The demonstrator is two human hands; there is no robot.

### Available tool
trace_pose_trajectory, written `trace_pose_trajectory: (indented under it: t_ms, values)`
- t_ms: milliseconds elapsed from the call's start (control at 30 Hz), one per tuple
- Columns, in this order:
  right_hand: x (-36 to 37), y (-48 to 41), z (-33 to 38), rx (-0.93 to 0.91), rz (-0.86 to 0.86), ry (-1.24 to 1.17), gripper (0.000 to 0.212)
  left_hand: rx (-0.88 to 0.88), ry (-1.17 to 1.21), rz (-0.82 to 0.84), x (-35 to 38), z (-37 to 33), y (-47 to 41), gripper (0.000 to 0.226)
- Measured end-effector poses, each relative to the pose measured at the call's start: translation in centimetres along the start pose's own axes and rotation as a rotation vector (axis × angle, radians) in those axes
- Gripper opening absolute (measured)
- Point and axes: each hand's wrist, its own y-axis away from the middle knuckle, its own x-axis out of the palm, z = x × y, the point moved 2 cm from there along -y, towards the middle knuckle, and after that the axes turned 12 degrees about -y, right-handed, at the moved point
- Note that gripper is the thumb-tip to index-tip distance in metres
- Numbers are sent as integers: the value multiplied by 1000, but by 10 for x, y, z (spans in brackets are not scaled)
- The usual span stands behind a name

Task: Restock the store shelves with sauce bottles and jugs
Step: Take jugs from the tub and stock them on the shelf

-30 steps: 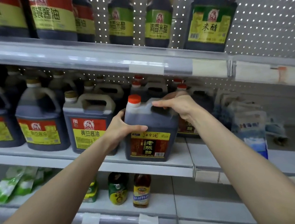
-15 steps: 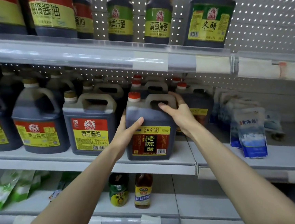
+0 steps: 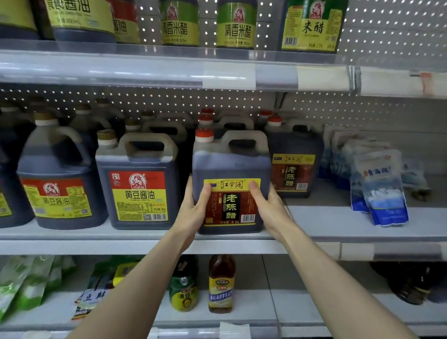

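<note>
The vinegar jug (image 3: 230, 166) is seen upright on the middle shelf (image 3: 69, 243), near the front edge, label facing out. It is placed between the soy sauce jug (image 3: 138, 193) on its left and a 2nd vinegar jug (image 3: 295, 168) just behind it on its right. More red-capped jugs are lined up behind it.

The jug is clasped low on both sides. The left hand (image 3: 193, 212) is set against the left lower corner, thumb laid on the label's top-left, fingers wrapped round the side and mostly hidden. The right hand (image 3: 270, 205) is mirrored on the right lower corner, thumb on the label's top-right, fingers hidden behind the jug.

Change from 1.0 s ago: the right hand was then laid over the handle on top, and the left hand was cupped at the jug's left shoulder. 0.5 s ago the right hand was already off the top and at the handle's right side. Now both hands are dropped to label height. The handle and red cap are left uncovered. The jug is now squared up with the soy sauce jug's front.

Blue-white packets (image 3: 381, 190) are leaned on the same shelf, well to the right. Green-label bottles (image 3: 236, 19) are stood on the shelf above. 2 small bottles (image 3: 221, 285) are stood on the shelf below.
</note>
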Motion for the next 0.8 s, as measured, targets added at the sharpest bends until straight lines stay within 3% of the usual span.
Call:
trace_pose_trajectory:
  t_ms: [300,533,800]
  values:
    - [3,-13,-11,-47,-61,-67,65,10,34,-48,-1,7,-12,48]
    - [6,-22,-15,-42,-68,-70,72,7,19,-68,-2,10,-20,65]
    - [5,-21,-25,-42,-50,-43,71,27,-40,-43,-3,19,-17,67]
